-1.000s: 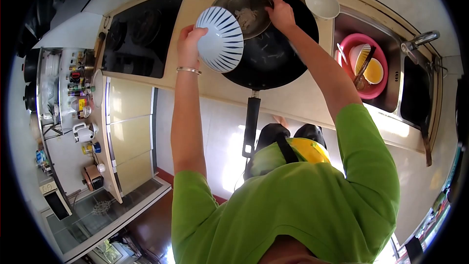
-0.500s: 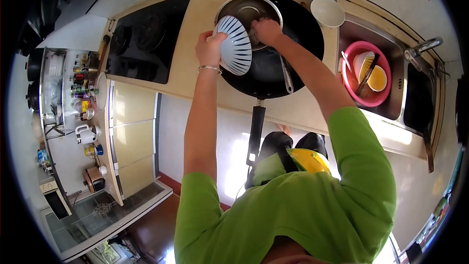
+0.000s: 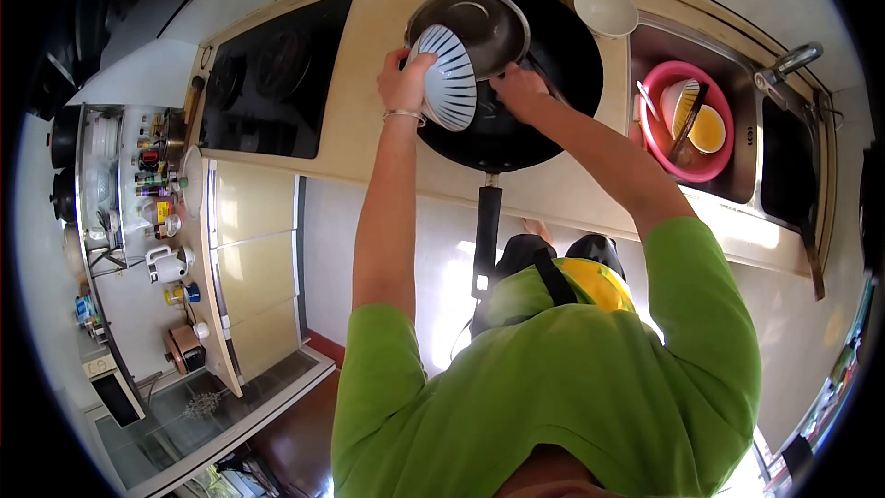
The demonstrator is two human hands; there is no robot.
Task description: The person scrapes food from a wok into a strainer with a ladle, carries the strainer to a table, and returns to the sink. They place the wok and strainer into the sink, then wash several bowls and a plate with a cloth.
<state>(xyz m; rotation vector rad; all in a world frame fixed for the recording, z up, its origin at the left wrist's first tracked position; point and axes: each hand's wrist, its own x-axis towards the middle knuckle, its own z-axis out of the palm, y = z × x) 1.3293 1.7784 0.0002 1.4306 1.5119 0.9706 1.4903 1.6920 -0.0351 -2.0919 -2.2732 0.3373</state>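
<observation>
My left hand (image 3: pixel 404 85) grips a white bowl with dark blue stripes (image 3: pixel 448 81), thumb on its outside. The bowl is tilted on its side, overlapping the near left edge of a round steel pan (image 3: pixel 493 37). That pan sits over the large black wok (image 3: pixel 567 46). My right hand (image 3: pixel 522 92) is at the near right side of the steel pan, over the wok, with its fingers curled. A metal handle (image 3: pixel 550 85) runs partly behind this hand. What the right fingers hold is hidden.
A white bowl (image 3: pixel 606 11) stands between wok and sink (image 3: pixel 747 157). In the sink, a pink basin (image 3: pixel 693 172) holds bowls and utensils. A black cooktop (image 3: pixel 277 78) lies left. The wok's handle (image 3: pixel 487 235) sticks out past the counter edge toward my body.
My right hand has come out of the steel pan to its near right side. The metal handle has swung up and is partly behind that hand. My left hand still holds the striped bowl.
</observation>
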